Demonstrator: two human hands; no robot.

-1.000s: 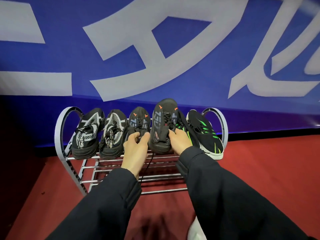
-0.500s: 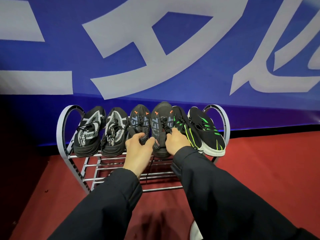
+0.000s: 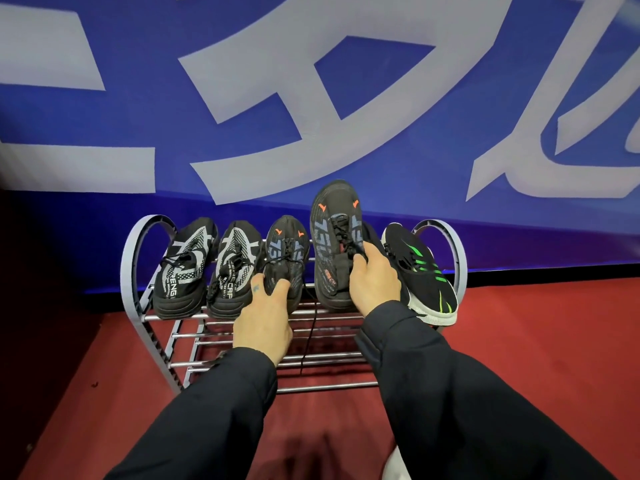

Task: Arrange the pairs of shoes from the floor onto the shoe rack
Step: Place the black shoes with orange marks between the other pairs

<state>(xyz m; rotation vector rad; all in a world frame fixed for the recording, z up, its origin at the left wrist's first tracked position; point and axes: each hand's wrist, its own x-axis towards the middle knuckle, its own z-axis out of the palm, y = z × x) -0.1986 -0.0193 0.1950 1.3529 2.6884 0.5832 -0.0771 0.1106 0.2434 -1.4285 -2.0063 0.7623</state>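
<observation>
right hand (image 3: 372, 284) gripping shoe (image 3: 334, 244) (raised), rack (image 3: 145, 306)

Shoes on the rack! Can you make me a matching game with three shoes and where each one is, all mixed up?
Things:
1. shoe with white pattern
2. shoe with orange marks
3. shoe with green stripes

Places:
A. far right end of the shoe rack
B. gripped by the right hand, toe raised above the others
C. far left end of the shoe rack

Pairs: 1-C, 2-B, 3-A
</observation>
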